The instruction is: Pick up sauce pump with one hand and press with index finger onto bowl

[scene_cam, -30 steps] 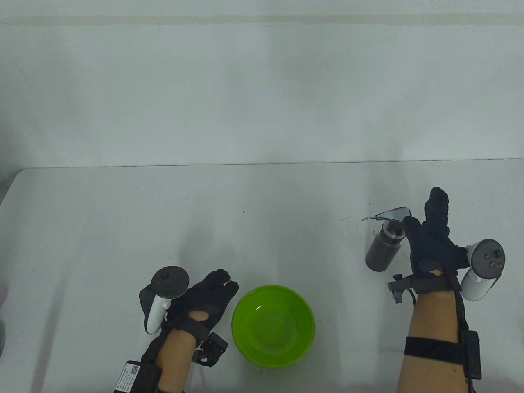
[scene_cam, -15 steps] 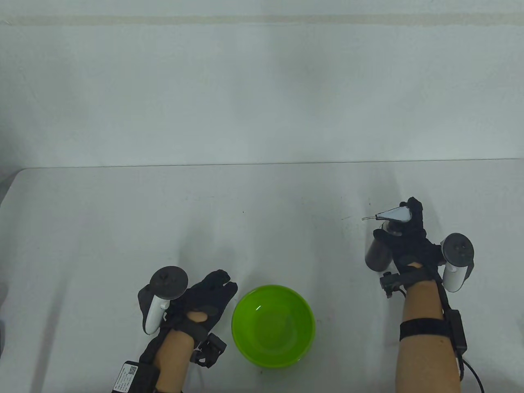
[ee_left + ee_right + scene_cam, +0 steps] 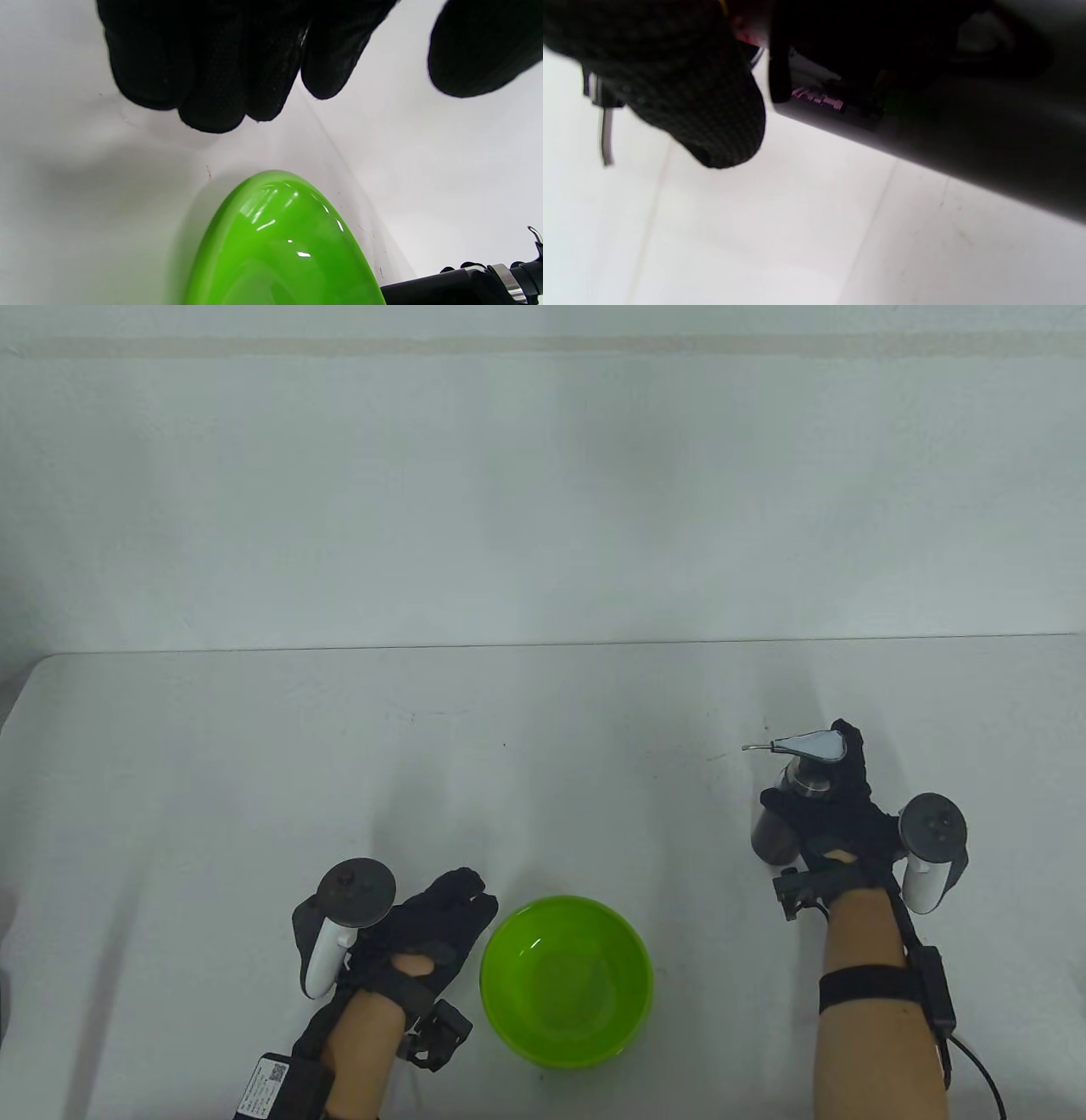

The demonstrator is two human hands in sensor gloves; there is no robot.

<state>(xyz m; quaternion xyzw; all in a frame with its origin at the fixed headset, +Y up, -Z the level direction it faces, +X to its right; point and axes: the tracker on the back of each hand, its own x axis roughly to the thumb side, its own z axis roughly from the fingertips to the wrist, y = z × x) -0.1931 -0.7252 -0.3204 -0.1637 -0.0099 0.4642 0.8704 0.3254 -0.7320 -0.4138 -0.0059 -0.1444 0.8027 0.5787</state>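
The sauce pump [image 3: 774,830] is a dark bottle with a metal collar and a silver pump head [image 3: 813,744] whose thin spout points left. My right hand [image 3: 827,806] grips the bottle around its body at the right of the table, with a finger behind the pump head. In the right wrist view the dark bottle [image 3: 946,135] fills the top right beside a gloved fingertip [image 3: 712,127]. The green bowl [image 3: 567,976] sits near the front edge at centre. My left hand [image 3: 437,920] rests just left of the bowl [image 3: 280,250], holding nothing.
The white table [image 3: 339,780] runs back to a white wall. The bottle and right hand also show at the lower right corner of the left wrist view [image 3: 458,286].
My right hand has closed around the bottle, which it only touched a second ago, and has shifted it slightly left and up. My left hand and the bowl have stayed put.
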